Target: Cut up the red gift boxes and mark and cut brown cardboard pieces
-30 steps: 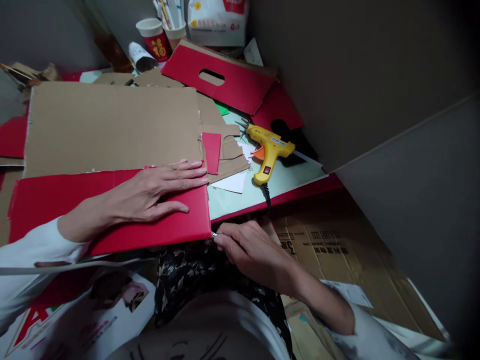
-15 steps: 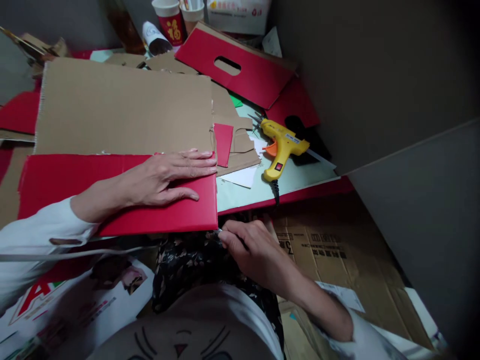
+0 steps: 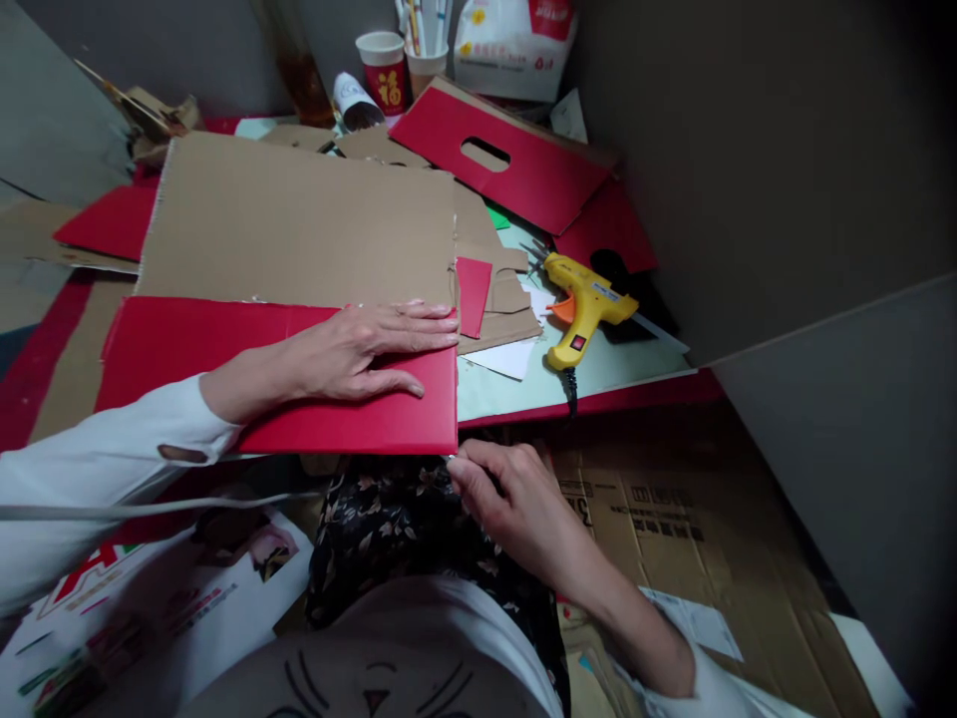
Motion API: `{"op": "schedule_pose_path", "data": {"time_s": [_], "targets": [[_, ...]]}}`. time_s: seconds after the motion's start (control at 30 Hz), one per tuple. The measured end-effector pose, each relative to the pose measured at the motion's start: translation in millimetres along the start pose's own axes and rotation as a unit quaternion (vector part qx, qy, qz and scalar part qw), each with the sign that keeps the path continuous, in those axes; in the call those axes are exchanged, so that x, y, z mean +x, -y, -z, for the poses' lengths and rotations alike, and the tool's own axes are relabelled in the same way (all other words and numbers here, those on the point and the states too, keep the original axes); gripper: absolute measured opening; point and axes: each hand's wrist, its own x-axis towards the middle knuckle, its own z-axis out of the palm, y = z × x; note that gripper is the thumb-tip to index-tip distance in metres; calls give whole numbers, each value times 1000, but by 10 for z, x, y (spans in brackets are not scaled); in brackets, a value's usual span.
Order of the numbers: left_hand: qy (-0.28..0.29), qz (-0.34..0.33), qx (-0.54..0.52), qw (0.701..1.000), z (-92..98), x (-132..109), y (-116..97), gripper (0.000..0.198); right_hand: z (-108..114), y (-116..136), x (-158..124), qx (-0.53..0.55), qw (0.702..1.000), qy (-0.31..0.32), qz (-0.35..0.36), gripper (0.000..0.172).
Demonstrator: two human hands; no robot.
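Note:
My left hand (image 3: pixel 378 349) lies flat on a red cardboard panel (image 3: pixel 186 369), its fingers stretched toward the panel's right edge. Behind that panel, a larger brown cardboard sheet (image 3: pixel 299 224) covers much of the table. My right hand (image 3: pixel 515 499) is closed, thumb against the fingers, just below the red panel's front right corner. A small pale tip shows between its fingertips and that corner; the rest of what it grips is hidden. A small red cardboard piece (image 3: pixel 474 297) lies right of my left fingertips, on brown cardboard scraps (image 3: pixel 508 289).
A yellow hot glue gun (image 3: pixel 590 299) lies at the right of the table. Behind are a red panel with a slot (image 3: pixel 523 165), a red paper cup (image 3: pixel 385 75) and a white bag (image 3: pixel 515 50). A grey wall (image 3: pixel 785 150) borders the right; a cardboard box (image 3: pixel 673 519) stands below.
The camera view has shifted, so the table and things on it appear further right. My left hand stays flat on the red panel; my right hand stays closed at its corner.

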Motion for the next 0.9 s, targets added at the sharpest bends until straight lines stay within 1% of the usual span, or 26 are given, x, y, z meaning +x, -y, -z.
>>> {"op": "schedule_pose_path", "data": {"time_s": [0.1,0.23,0.33,0.43,0.5,0.67,0.73,0.9], "targets": [[0,1,-3,1000,-6,-3,15,62,-48,8,-58,-8,1000,-2,-8,35],[5,4,-1,1000,-4,1,12,61,-65,-20,-201,-26,999,18,-36,34],[8,8,-1,1000,2,0,-1,61,-72,-16,-178,-8,999,18,-29,35],[10,4,4,1000,3,-9,1,60,-118,19,-74,20,1000,-7,3,36],[10,0,4,1000,-1,-16,11,60,-177,44,-43,31,999,-28,8,36],[11,1,7,1000,-16,-24,33,59,-322,66,-176,40,998,-44,-33,38],[14,2,7,1000,-20,-23,32,58,-351,71,-207,40,998,-45,-34,38],[4,6,-1,1000,-33,-21,30,56,-431,139,-83,69,994,-71,-43,38]]}}
